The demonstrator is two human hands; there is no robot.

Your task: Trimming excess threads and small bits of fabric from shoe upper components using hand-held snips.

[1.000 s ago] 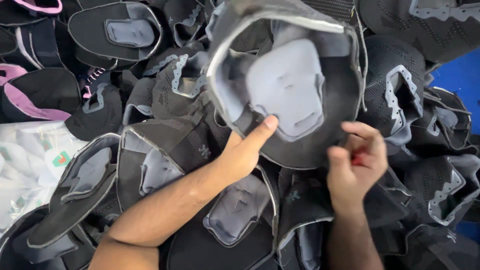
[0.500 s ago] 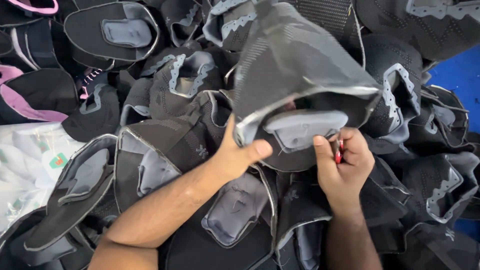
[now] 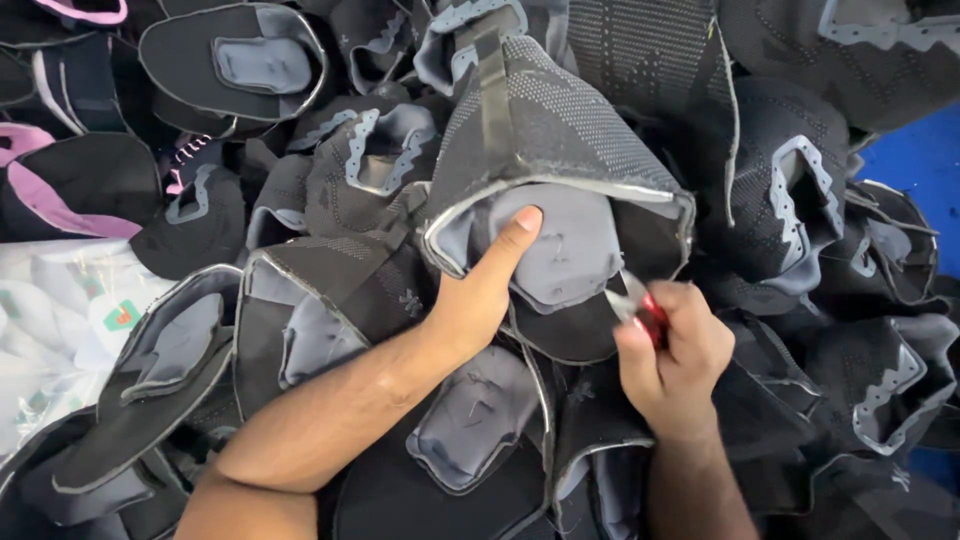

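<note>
From the head camera, a folded black knit shoe upper [image 3: 560,150] with a pale grey lining sits in the middle of the view, lifted a little above a deep pile of similar uppers [image 3: 330,300]. The left hand [image 3: 480,295] grips it from below, with the thumb pressed flat against the grey lining inside the fold and the other fingers hidden behind the fabric. The right hand [image 3: 665,350] is closed around a small red-handled cutter [image 3: 640,305], whose metal tip touches the lower right edge of the same upper. The two hands are close together but do not touch. At the far left lies a clear plastic bag [image 3: 60,320], and a strip of blue surface [image 3: 920,160] shows at the right edge.
</note>
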